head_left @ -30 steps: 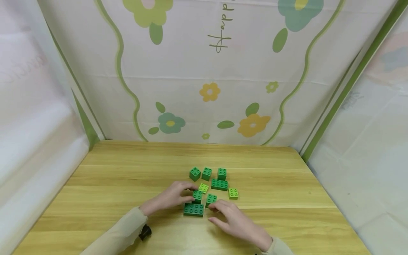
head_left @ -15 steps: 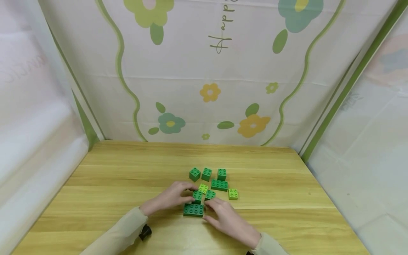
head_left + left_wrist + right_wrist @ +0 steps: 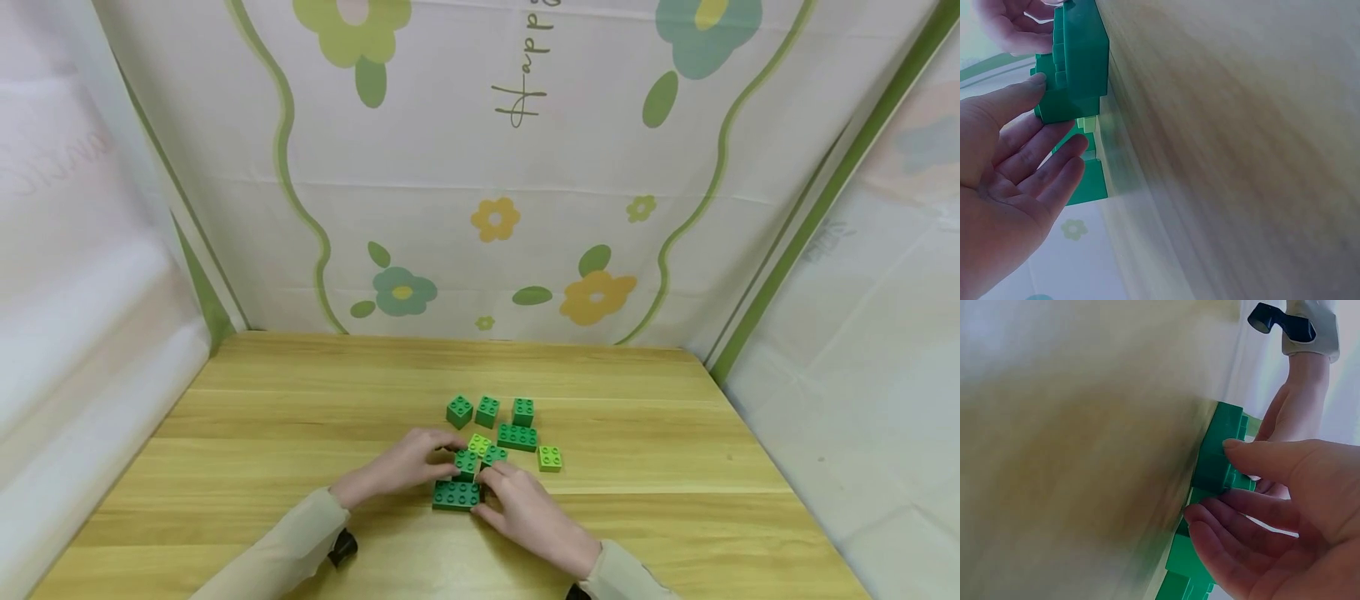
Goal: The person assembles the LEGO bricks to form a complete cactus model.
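In the head view, my left hand [image 3: 408, 461] holds a dark green square toy brick [image 3: 465, 463] between thumb and fingers. Against its near side lies a long green toy brick [image 3: 456, 496]; whether the two are joined I cannot tell. My right hand [image 3: 528, 512] spans the long brick's right end, thumb at the front and index finger behind. In the right wrist view that thumb touches the green brick [image 3: 1221, 425]. Another green square brick [image 3: 494, 455] stands just beyond the right fingertips, partly hidden. The left wrist view shows the left thumb on the green block's [image 3: 1088, 56] side.
Behind the hands stand several more bricks: a turned green one [image 3: 460, 412], two upright green ones [image 3: 487, 411], a long green one [image 3: 517, 437], and lime ones [image 3: 550, 458] at right and centre. A printed cloth [image 3: 450, 167] hangs beyond the wooden table [image 3: 300, 400].
My right hand has moved left to the long brick's end, and the green square brick by its fingertips has slid away from me and slightly left. The left hand stays in place.
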Tool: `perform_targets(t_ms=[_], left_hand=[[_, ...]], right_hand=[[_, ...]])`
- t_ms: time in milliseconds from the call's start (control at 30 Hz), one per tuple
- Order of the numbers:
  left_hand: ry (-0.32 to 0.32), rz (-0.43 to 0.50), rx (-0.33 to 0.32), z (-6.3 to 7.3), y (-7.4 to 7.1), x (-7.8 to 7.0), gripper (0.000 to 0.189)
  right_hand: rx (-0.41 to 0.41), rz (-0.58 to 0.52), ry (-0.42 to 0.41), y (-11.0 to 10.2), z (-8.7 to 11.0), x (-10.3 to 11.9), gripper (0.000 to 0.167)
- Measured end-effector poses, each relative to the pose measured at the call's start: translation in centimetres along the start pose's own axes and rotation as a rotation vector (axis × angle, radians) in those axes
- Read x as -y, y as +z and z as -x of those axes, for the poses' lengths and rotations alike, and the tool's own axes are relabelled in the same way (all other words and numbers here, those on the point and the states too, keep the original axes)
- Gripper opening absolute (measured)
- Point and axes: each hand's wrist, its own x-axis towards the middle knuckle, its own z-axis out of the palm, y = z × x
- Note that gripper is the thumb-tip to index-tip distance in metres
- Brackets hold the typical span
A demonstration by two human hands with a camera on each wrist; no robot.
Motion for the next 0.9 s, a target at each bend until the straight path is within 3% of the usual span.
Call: perform_targets(t_ms=[400,633,900], left_hand=[[0.034,-0.011,-0.017,0.0,0.1,0.1,0.032],[0.048,-0.024,-0.023,0.0,0.1,0.1,0.032],[0.041,-0.029,-0.013,0.0,0.2,0.0,0.032]], right_hand=[[0.053,-0.012,0.044,-1.2,0.8,-0.7,0.031],[0.08,0.019,-0.008,-0.9,0.4,-0.3,0.041],[0.077,0.0,-0.015,-0.7,0.4,-0.2,0.039]])
